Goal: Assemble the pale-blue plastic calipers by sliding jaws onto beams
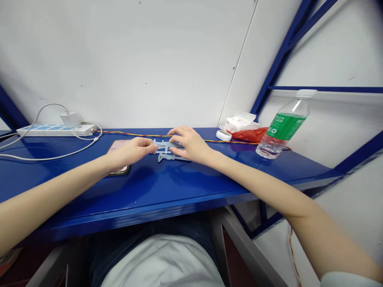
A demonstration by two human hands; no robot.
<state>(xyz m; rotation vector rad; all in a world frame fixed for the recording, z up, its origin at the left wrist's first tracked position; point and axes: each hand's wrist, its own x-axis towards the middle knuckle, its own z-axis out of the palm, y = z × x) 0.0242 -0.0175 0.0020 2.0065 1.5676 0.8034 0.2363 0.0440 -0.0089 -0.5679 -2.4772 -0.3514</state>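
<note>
Light blue plastic pieces (167,157) lie on the blue table, between and under my hands. My left hand (136,150) is closed, its thumb and forefinger pinching the left end of one light blue piece. My right hand (191,144) reaches over the right part of the pieces with its fingers apart and bent; its fingertips are at the pieces, and whether they grip one is hidden. A phone (119,146) with a lit pink screen lies partly under my left hand and wrist.
A power strip (44,130) with a white charger (70,119) and cable is at the back left. At the right stand a water bottle (283,129), a red bag (249,134), tissues (241,121) and a small white case (224,135). Thin wires run along the back.
</note>
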